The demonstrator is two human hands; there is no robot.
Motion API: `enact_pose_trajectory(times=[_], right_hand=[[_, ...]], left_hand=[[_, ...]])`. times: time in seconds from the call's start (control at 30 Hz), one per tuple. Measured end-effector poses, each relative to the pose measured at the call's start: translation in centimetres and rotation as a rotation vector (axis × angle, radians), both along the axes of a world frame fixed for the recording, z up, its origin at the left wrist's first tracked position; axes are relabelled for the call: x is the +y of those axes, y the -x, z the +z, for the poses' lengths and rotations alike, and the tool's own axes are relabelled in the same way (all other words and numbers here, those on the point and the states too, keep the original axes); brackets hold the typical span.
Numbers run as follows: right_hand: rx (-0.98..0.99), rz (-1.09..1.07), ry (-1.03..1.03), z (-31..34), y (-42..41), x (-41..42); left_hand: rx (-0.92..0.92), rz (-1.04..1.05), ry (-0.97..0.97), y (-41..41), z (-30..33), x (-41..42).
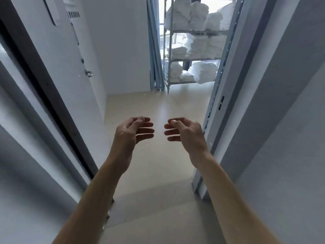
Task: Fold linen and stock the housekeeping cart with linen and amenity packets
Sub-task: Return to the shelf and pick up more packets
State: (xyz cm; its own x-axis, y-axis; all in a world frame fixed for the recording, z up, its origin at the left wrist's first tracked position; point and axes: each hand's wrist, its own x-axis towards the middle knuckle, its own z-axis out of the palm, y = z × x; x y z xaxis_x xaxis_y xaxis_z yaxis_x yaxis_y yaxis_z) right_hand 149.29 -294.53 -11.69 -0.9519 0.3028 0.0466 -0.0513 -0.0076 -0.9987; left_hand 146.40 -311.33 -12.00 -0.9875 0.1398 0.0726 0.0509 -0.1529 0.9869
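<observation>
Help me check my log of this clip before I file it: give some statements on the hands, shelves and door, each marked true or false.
1. Both hands, left hand and right hand, hold nothing. True.
2. The grey metal shelf rack holds stacks of white folded linen. True.
3. The white door on the left is closed. False: it stands open.
4. A housekeeping cart blocks the beige floor. False: no cart shows.
</observation>
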Motion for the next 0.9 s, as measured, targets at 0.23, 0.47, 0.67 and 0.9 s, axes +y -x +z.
enact_pose_trajectory(times=[0.23, 0.47, 0.67, 0.9], right_hand=[[-0.020, -0.064, -0.034, -2.5, 15.5, 1.7], [-0.044, -0.181, -0.077, -1.5, 31.2, 4.9], [-0.019, -0.227, -0.074, -1.3, 42.4, 7.5], [-0.037, -0.231, 0.008, -3.7, 56.0, 12.3]], left_hand=[[-0.021, -0.005, -0.021, 15.8, -2.6, 2.2], [-0.037, -0.083, -0.037, 33.1, -1.6, 4.8], [-0.044, -0.156, 0.011, 43.6, -1.5, 8.0], [-0.050, -0.148, 0.029, 57.2, -2.9, 13.6]])
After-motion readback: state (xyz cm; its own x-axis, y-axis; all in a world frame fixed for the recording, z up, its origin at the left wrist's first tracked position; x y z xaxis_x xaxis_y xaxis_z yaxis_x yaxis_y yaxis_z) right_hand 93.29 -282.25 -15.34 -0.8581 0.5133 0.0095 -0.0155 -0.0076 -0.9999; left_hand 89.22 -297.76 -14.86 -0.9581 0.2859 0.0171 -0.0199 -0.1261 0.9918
